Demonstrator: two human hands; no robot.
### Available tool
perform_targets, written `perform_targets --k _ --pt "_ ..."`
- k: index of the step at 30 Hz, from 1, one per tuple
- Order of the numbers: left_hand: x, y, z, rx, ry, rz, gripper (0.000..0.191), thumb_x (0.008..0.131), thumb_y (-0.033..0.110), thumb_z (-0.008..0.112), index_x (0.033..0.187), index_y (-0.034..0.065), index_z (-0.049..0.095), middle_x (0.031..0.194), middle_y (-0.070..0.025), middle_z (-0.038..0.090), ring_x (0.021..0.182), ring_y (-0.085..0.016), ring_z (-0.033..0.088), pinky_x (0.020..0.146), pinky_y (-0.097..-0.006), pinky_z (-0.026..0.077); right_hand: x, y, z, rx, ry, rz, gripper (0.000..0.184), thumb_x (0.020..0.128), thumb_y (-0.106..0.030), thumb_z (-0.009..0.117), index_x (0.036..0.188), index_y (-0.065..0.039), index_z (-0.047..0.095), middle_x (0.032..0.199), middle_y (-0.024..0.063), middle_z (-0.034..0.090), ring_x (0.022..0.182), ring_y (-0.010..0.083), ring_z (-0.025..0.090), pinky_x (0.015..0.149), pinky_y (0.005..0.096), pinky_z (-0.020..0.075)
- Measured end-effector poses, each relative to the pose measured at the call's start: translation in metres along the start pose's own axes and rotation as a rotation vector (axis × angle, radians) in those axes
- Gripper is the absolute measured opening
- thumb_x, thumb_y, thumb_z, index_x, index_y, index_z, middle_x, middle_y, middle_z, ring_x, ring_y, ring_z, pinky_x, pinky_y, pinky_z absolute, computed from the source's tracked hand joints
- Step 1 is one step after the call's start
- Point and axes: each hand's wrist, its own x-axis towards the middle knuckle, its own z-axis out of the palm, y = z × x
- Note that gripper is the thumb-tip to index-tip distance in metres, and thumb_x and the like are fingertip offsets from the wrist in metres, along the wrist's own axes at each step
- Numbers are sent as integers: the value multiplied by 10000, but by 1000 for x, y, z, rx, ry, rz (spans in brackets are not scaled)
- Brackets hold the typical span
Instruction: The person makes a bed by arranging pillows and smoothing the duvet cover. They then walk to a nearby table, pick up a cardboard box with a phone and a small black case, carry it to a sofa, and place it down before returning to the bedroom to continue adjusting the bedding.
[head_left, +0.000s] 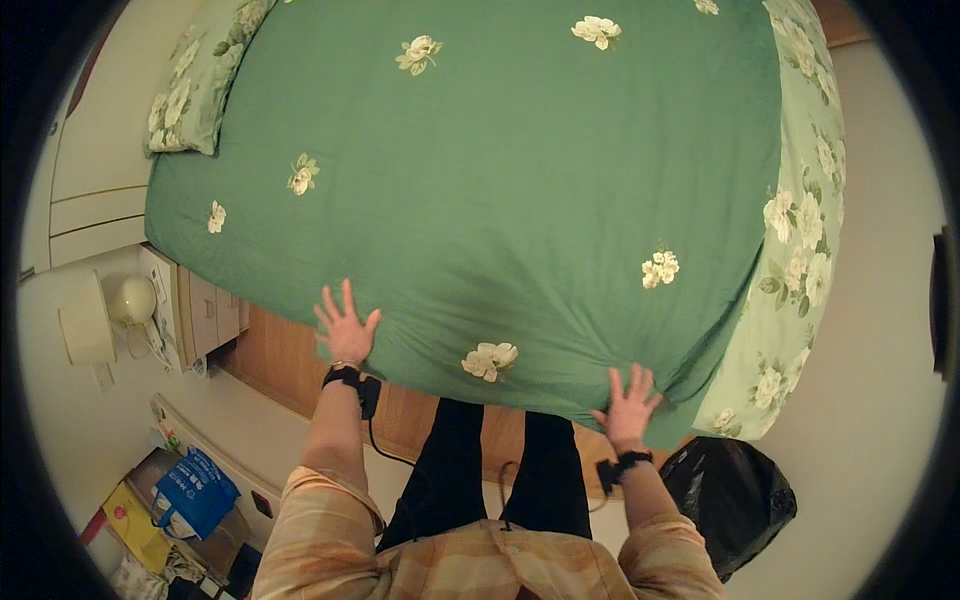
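Observation:
A green bed cover (480, 172) with scattered white flowers spreads over the bed before me. My left hand (349, 330) lies on its near edge with the fingers spread, gripping nothing. Farther right, my right hand (628, 405) rests on the same edge, fingers apart and slightly blurred. Creases fan out across the cloth from near my right hand. Along the bed's right end hangs a pale floral panel (799, 247) of bedding. At the upper left a floral pillow (196, 90) lies on the cover. Both wrists wear black straps with cables.
A bedside cabinet (204, 311) stands left, by a lamp with a pale shade (87, 319). Lower left are a blue bag (196, 491) and a yellow bag (137, 529). A black plastic bag (727, 502) sits at lower right. Wooden floor (281, 360) shows below the bed edge.

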Motion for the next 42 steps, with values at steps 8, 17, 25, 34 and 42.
perform_targets --k 8,17,25,34,42 --pt "-22 -20 6 -47 323 -194 706 914 446 497 1504 215 187 1559 -135 154 1412 -432 137 1021 -695 236 -48 59 -9 139 115 408 841 761 -264 744 1459 -153 287 1494 181 251 1384 415 205 1073 589 241" --pt "-127 119 41 109 -12 1199 649 774 409 691 1357 226 472 1506 -109 265 1402 -415 174 1020 -677 235 44 -79 -31 173 288 -345 816 711 -406 769 1413 -278 374 1506 119 235 1402 392 164 1016 698 227" --pt "-89 114 10 164 26 1433 602 823 313 662 1365 153 454 1513 -72 269 1421 -362 172 1005 -668 296 -34 54 -11 280 -132 -88 509 777 -218 710 1248 -93 561 1349 154 469 1292 369 378 1007 524 376" --pt "30 204 -61 71 323 713 680 883 398 583 1469 216 290 1559 -88 155 1431 -397 102 1013 -728 221 208 -126 -189 216 732 -600 610 795 -368 676 1352 -239 463 1456 102 383 1366 374 294 1050 665 243" --pt "-7 -9 6 -33 -92 -60 724 946 439 455 1519 220 69 1582 -107 62 1407 -425 167 1078 -606 265 91 200 -28 499 100 493 690 917 -469 514 1463 -111 291 1391 277 419 1258 454 414 1058 548 308"
